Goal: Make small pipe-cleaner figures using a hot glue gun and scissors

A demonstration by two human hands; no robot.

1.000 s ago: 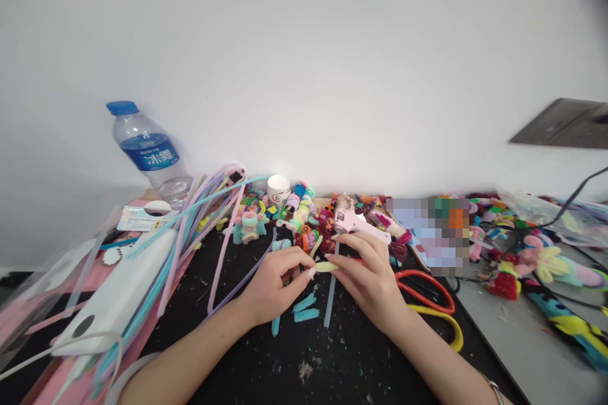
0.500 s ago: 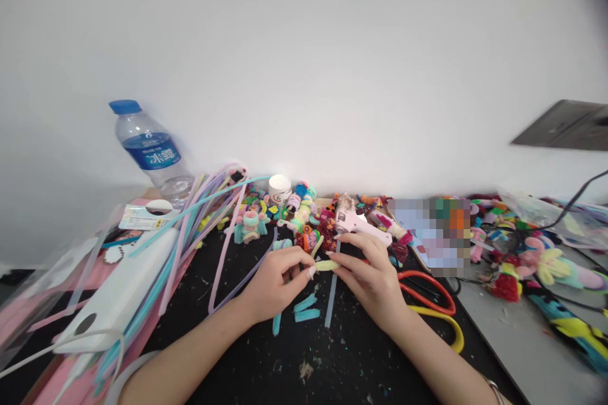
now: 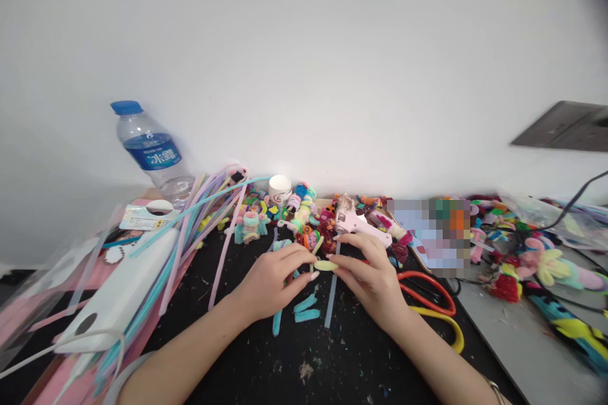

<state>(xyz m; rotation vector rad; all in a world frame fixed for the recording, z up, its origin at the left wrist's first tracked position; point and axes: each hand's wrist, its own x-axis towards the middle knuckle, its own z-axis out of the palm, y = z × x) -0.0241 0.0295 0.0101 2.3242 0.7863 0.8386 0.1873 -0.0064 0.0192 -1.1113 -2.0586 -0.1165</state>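
Note:
A short pale-yellow pipe cleaner piece (image 3: 325, 266) lies between my two hands, above the black work surface. My right hand (image 3: 373, 275) pinches its right end between thumb and fingers. At the left end is my left hand (image 3: 278, 283), its index fingertip at the piece and its thumb a little below, with a small gap between them. Turquoise pipe cleaner pieces (image 3: 307, 315) lie just below the hands. A translucent glue stick (image 3: 331, 304) lies by my right fingers. Behind my right hand is a pink glue gun (image 3: 361, 228).
Orange and yellow scissor handles (image 3: 444, 294) lie right of my right forearm. Long pipe cleaners (image 3: 190, 234), a white power bank (image 3: 118, 291) and a water bottle (image 3: 152, 149) are at left. Fuzzy figures (image 3: 251, 224), a paper cup (image 3: 280, 190) and a phone (image 3: 418, 234) line the wall.
My left thumb has come down slightly from the yellow piece, and the left hand is a bit flatter. My right hand stays in place with its end of the piece.

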